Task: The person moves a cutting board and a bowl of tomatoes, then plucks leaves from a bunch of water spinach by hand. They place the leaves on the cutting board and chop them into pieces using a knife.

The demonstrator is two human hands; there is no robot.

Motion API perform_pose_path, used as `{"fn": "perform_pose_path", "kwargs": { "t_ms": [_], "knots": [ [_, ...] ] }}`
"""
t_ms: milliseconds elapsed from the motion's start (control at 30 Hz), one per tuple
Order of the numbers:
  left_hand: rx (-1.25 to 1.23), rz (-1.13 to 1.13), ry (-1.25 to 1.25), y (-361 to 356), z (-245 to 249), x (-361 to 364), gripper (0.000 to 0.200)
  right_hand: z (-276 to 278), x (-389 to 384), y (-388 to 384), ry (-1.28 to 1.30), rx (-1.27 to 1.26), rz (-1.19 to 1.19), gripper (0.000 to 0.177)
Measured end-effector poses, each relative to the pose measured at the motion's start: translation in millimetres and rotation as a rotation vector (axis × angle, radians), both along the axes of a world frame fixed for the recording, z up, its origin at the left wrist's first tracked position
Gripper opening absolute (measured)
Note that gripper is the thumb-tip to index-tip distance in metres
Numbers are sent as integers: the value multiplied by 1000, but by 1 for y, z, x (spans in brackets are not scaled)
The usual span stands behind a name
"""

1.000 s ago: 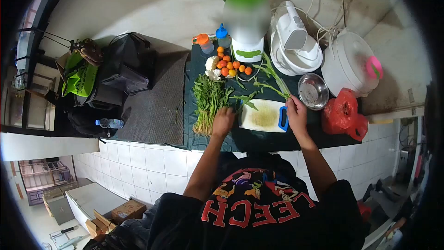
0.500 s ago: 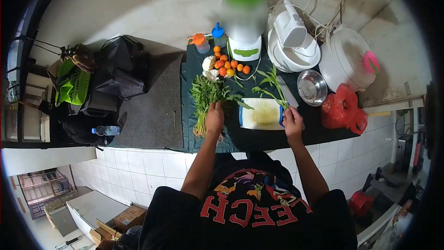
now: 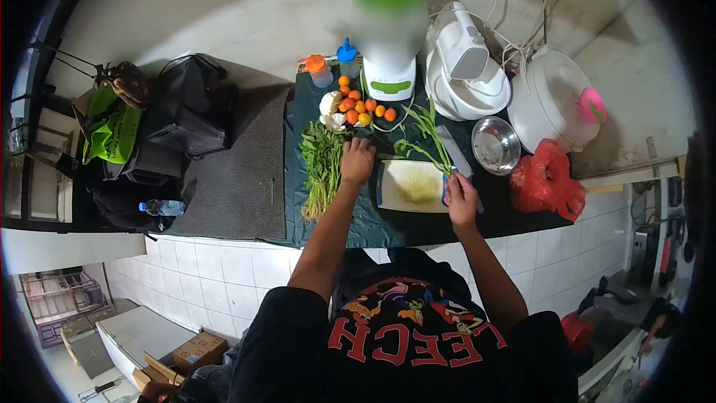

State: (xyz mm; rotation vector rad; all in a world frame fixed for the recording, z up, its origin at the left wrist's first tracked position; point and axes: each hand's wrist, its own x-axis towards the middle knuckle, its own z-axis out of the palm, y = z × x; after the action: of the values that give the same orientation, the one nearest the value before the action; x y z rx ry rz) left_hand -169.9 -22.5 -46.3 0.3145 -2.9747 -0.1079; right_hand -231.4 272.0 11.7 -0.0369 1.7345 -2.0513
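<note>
My right hand (image 3: pixel 461 200) is closed around the lower ends of a few water spinach stalks (image 3: pixel 426 134), whose leaves point away from me over the right side of the white cutting board (image 3: pixel 412 183). Beside these stalks lies a knife (image 3: pixel 452 148), its blade partly covered. My left hand (image 3: pixel 358 162) rests palm down just right of a large bunch of water spinach (image 3: pixel 321 168), fingers stretched forward and slightly apart. Nothing shows in its fingers. Some dark leaves lie between that hand and the board. Behind the bunch are garlic bulbs (image 3: pixel 331 108) and several small orange tomatoes (image 3: pixel 363 107).
At the back stand a green-and-white appliance (image 3: pixel 390 78), a mixer with a white bowl (image 3: pixel 477 97) and two small capped bottles. To the right are a metal bowl (image 3: pixel 495 146), a red plastic bag (image 3: pixel 548 183) and a white rice cooker (image 3: pixel 556 97). A water bottle (image 3: pixel 162 207) lies at left.
My left hand has moved forward and slightly right, off the edge of the bunch. My right hand still holds the stalks, barely shifted. The whole view has slid slightly left.
</note>
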Motion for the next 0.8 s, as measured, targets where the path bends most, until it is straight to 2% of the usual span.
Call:
{"fn": "perform_pose_path", "kwargs": {
  "t_ms": [33,100,133,167,233,300,367,400,433,500,567,667,767,800],
  "knots": [
    [6,-1,1,3,5,-2,15,0,1,2,1,6,-1,21],
    [342,229,239,3,12,-6,17,-1,1,2,21,31,4,20],
    [372,244,363,0,14,-7,15,0,2,2,52,58,-1,20],
    [367,241,364,-3,16,-8,15,-1,1,3,52,52,-3,20],
    [1119,442,499,-10,25,-6,10,-5,1,3,-2,22,29,20],
    [1094,432,591,-14,29,3,9,-6,1,-2,-32,-17,45,20],
    [1575,464,900,-20,28,13,9,-4,2,-11,-61,-54,59,20],
    [1742,652,838,-20,37,22,5,-3,5,-20,-30,-13,61,20],
    [1739,653,836,-19,41,31,5,-4,9,-30,0,29,64,20],
    [1946,589,768,-15,50,48,7,-10,16,-54,25,55,69,21],
    [1970,604,777,-6,61,62,10,-19,28,-79,78,29,88,24],
    [2155,561,835,1,86,70,13,-36,48,-121,193,76,49,24],
    [2123,591,811,-1,96,69,16,-57,63,-148,419,443,181,19],
    [2109,587,782,-1,96,71,14,-50,67,-149,309,427,285,19]
  ]
}}
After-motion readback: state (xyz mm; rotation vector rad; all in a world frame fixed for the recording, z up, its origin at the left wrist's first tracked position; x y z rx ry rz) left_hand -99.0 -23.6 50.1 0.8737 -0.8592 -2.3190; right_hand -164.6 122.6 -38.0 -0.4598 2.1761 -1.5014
